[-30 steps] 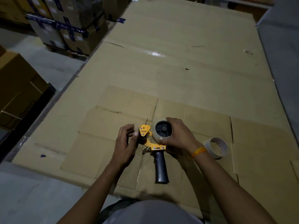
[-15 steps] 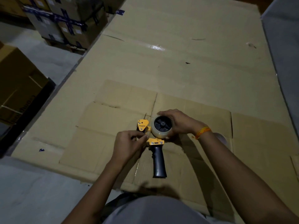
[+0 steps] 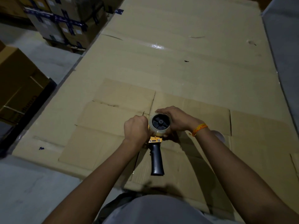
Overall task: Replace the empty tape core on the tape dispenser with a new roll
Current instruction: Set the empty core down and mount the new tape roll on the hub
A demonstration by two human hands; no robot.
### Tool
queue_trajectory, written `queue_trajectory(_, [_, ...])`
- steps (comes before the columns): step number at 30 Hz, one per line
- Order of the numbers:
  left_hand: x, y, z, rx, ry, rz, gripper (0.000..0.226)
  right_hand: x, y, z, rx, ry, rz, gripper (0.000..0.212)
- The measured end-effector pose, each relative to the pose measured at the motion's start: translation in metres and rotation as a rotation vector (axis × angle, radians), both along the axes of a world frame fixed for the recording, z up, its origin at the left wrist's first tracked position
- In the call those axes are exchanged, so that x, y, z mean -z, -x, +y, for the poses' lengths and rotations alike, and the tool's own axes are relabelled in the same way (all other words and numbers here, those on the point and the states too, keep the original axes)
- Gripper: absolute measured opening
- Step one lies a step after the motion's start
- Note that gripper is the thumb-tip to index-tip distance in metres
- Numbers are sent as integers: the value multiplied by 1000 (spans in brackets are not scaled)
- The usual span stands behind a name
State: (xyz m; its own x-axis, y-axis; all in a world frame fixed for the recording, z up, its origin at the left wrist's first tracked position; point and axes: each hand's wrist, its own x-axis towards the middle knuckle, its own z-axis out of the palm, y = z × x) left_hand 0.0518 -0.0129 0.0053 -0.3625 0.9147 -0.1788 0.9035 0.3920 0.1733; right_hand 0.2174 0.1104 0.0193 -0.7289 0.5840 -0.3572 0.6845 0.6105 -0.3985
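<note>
Dispenser (image 3: 156, 157) lies on flattened cardboard (image 3: 113, 143) near its front edge, black handle pointing at the person. Left hand (image 3: 136, 130) is fisted over the front end, right hand (image 3: 176, 118) fingers curled round the roll (image 3: 160, 124) on the hub. Old core (image 3: 219, 135) peeks out behind the right wrist. Loads of bare cardboard beyond, boxes (image 3: 64, 21) far left.

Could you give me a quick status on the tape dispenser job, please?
Right hand clamped on new roll, seated on dispenser. Left hand closed at its front end. Empty core aside, nothing obstructing.
</note>
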Motion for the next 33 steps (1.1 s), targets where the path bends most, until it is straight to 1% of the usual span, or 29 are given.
queue_trajectory(4, [0,0,4,4,11,8,42,0,0,-1,0,-5,3,111])
queue_trajectory(10, [-4,-3,3,6,21,45,28,0,0,0,-13,-16,18,106])
queue_trajectory(15, [-5,-2,1,-2,27,86,17,0,-1,0,-8,-12,15,108])
queue_trajectory(17, [-4,-1,1,-1,29,95,18,0,-1,0,2,-1,16,109])
queue_trajectory(22, [-1,1,0,10,8,98,29,0,-1,-1,7,5,4,109])
queue_trajectory(33, [4,6,-5,12,-42,44,27,0,-2,1,-5,11,1,109])
